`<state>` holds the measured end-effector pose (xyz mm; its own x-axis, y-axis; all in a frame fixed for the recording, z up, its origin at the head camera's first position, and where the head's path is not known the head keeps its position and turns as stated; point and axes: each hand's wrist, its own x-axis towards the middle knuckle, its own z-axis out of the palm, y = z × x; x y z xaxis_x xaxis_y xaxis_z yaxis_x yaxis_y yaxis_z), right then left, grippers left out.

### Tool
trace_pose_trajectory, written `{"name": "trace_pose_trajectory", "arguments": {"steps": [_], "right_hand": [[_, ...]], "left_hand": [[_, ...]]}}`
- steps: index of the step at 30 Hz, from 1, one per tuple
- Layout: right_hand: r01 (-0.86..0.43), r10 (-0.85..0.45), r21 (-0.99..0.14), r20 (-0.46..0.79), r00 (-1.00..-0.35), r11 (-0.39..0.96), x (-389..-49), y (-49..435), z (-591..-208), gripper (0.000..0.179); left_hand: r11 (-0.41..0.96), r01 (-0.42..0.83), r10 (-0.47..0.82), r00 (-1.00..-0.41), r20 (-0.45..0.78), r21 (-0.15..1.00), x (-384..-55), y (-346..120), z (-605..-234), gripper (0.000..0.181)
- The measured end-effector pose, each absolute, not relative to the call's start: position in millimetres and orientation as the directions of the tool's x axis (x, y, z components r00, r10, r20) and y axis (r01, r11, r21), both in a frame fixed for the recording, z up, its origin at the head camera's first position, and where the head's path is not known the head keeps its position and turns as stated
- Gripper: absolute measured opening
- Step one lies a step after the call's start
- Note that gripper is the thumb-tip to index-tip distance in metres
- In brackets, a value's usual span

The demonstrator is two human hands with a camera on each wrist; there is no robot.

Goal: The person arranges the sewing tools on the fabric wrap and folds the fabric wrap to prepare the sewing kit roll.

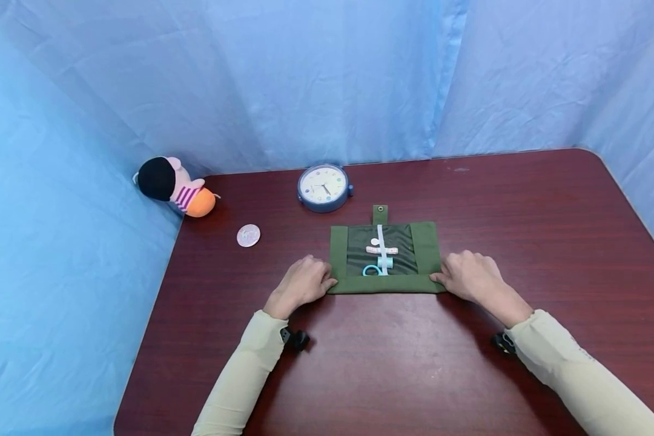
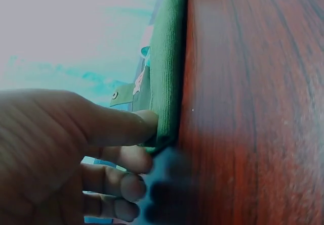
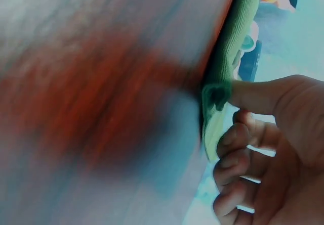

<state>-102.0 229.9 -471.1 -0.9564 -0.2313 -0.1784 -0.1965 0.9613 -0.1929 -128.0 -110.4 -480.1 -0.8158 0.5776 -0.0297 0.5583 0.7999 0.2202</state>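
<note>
Green pouch (image 1: 406, 263) lies between the fingers of the left hand (image 1: 305, 280) and right hand (image 1: 473, 275), its folded edge (image 1: 384, 284) pinched at both ends, seemingly so the fold is kept even.

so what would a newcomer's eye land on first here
Probably the green cloth mid-table, its two near corners pinched by the left hand and right hand. Next, perhaps, the round blue clock beyond it, near the far edge of the table, and the colourful toy at the far left corner.
</note>
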Motion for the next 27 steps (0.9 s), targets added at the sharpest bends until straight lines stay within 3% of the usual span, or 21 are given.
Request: {"name": "trace_pose_trajectory", "arguments": {"steps": [4, 8, 12, 15, 17, 21, 25, 27], "right_hand": [[-0.364, -0.363, -0.187, 0.04, -0.931, 0.913, -98, 224, -476, 0.037], [-0.538, -0.512, -0.116, 0.198, -0.836, 0.835, -95, 216, -484, 0.03], [-0.616, -0.585, -0.061, 0.254, -0.771, 0.786, -88, 214, -489, 0.024], [-0.633, -0.607, -0.034, 0.251, -0.754, 0.773, -81, 215, -488, 0.013], [-0.647, -0.624, -0.018, 0.245, -0.742, 0.762, -77, 216, -486, 0.017], [-0.678, -0.656, 0.028, 0.283, -0.699, 0.735, -75, 217, -488, 0.028], [-0.703, -0.675, 0.069, 0.359, -0.644, 0.708, -78, 215, -492, 0.023], [-0.712, -0.686, 0.091, 0.376, -0.622, 0.696, -80, 215, -494, 0.022]], "left_hand": [[0.762, 0.621, 0.627, -0.779, 0.034, 0.183, -129, -107, -480, 0.031], [0.653, 0.739, 0.732, -0.672, 0.115, 0.163, -127, -101, -482, 0.013], [0.585, 0.796, 0.786, -0.604, 0.135, 0.154, -123, -97, -484, 0.021], [0.602, 0.785, 0.779, -0.617, 0.109, 0.143, -116, -97, -481, 0.013], [0.624, 0.771, 0.768, -0.635, 0.086, 0.127, -112, -97, -479, 0.003], [0.651, 0.756, 0.753, -0.654, 0.075, 0.063, -106, -97, -477, 0.012], [0.652, 0.758, 0.753, -0.649, 0.11, 0.014, -104, -94, -479, 0.005], [0.648, 0.762, 0.755, -0.643, 0.128, 0.006, -104, -93, -479, 0.01]]}}
